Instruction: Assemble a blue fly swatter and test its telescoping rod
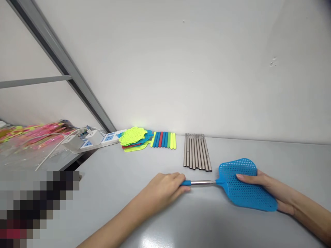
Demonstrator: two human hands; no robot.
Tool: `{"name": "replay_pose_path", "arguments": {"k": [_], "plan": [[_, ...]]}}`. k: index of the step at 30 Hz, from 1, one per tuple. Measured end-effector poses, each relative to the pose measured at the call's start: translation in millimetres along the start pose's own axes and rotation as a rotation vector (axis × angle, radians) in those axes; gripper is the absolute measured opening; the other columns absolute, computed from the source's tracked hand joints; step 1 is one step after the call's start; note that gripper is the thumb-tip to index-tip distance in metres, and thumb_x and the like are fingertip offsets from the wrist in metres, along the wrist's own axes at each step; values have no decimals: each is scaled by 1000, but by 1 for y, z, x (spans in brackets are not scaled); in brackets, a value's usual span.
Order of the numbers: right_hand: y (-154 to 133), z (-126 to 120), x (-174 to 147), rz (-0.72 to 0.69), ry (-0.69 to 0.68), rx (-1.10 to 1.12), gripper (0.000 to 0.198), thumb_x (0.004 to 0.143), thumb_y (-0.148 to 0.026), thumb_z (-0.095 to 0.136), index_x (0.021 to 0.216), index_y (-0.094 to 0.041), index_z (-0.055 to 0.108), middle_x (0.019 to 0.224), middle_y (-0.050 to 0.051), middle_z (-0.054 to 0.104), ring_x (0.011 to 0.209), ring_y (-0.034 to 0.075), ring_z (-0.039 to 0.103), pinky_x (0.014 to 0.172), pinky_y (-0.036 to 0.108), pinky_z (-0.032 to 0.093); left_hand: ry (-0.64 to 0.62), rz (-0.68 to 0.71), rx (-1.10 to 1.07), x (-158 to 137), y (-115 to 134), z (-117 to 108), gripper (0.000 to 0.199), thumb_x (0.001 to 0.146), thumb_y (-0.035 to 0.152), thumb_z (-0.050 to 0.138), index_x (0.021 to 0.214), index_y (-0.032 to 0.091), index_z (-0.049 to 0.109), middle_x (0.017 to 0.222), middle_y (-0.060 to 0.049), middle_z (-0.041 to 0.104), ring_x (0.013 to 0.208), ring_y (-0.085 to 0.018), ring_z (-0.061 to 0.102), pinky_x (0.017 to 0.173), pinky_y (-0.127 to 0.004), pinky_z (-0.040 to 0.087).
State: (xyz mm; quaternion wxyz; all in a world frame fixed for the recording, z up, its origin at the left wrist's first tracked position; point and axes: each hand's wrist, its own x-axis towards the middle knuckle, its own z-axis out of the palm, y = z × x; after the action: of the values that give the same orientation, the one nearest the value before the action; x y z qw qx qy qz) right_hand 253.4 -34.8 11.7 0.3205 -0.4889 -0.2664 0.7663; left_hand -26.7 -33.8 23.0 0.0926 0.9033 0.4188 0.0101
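A blue fly swatter [239,184] with a metal telescopic shaft lies across both my hands, just above the grey table. Wrapped round its blue handle at the left end is my left hand [169,187], closed. My right hand [271,189] grips the perforated blue head, its thumb on top and the other fingers mostly hidden beneath. Behind the swatter, metal rods [197,151] lie side by side in a row. Left of them is a row of coloured handles [163,140] in yellow, blue, red and green. A pile of swatter heads [134,136] in yellow, blue and red sits beside those.
A white power strip [111,137] with plugged-in chargers [94,136] runs along the table's left back edge. Beyond it, plastic bags [38,141] hold pink and yellow items. The wall [196,69] rises behind the table [124,193]. A pixelated patch covers the lower left.
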Motion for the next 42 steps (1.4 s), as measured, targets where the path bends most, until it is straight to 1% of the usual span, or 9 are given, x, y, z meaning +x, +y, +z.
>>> {"name": "replay_pose_path", "arguments": {"k": [3, 6, 13, 21, 25, 30, 33, 36, 42], "plan": [[1, -2, 2, 18, 66, -62, 26, 69, -26, 65, 92, -15, 58, 76, 7, 67, 76, 25, 63, 73, 39, 49, -16, -11, 23, -2, 13, 7, 30, 91, 35, 20, 78, 18, 42, 73, 0, 55, 58, -14, 52, 49, -24, 29], [0, 0, 1, 12, 62, -110, 27, 69, -25, 66, 93, -16, 57, 79, 7, 67, 79, 26, 62, 74, 39, 49, -26, -24, 54, -4, 19, 11, 28, 91, 31, 18, 79, 19, 40, 73, 0, 56, 57, -15, 52, 47, -25, 28], [6, 1, -2, -3, 100, -187, 27, 69, -29, 65, 91, -17, 57, 83, 7, 68, 74, 24, 63, 68, 35, 51, -59, -21, 87, -7, 18, 12, 27, 91, 30, 17, 79, 19, 39, 69, 1, 58, 52, -15, 52, 45, -26, 23], [9, 2, -2, -29, 137, -229, 29, 65, -33, 68, 88, -19, 58, 85, 6, 68, 82, 26, 62, 72, 34, 51, -100, -22, 68, -8, 20, 12, 33, 90, 32, 16, 76, 18, 42, 61, 0, 55, 46, -14, 49, 44, -26, 21], [8, 8, -4, -37, 170, -231, 28, 63, -33, 68, 85, -19, 59, 84, 5, 69, 82, 27, 62, 71, 34, 50, -105, -40, 10, -8, 20, 8, 36, 90, 33, 16, 74, 18, 44, 59, -1, 54, 46, -14, 48, 44, -26, 20], [11, 11, -3, -41, 147, -232, 25, 64, -35, 67, 82, -18, 60, 83, 4, 68, 80, 28, 62, 70, 35, 50, -86, -68, -65, -10, 19, 6, 39, 90, 35, 16, 71, 17, 45, 60, -2, 54, 50, -15, 49, 45, -26, 22], [14, 14, -3, -50, 221, -231, 28, 61, -38, 69, 79, -18, 60, 79, 4, 69, 77, 28, 62, 68, 35, 51, -102, -72, -105, -11, 17, 5, 41, 90, 35, 16, 70, 18, 46, 59, -2, 53, 52, -15, 49, 45, -26, 23], [16, 17, -4, -65, 271, -233, 29, 58, -38, 69, 77, -18, 61, 77, 5, 69, 75, 28, 63, 65, 34, 51, -122, -64, -110, -11, 16, 5, 41, 90, 35, 15, 70, 18, 46, 59, -2, 53, 52, -15, 49, 46, -26, 24], [15, 17, -5, -74, 261, -253, 27, 59, -38, 68, 76, -17, 64, 77, 5, 69, 73, 27, 63, 64, 32, 51, -123, -66, -103, -11, 15, 4, 40, 90, 35, 15, 71, 18, 47, 60, -2, 54, 53, -14, 48, 47, -25, 25]]}}
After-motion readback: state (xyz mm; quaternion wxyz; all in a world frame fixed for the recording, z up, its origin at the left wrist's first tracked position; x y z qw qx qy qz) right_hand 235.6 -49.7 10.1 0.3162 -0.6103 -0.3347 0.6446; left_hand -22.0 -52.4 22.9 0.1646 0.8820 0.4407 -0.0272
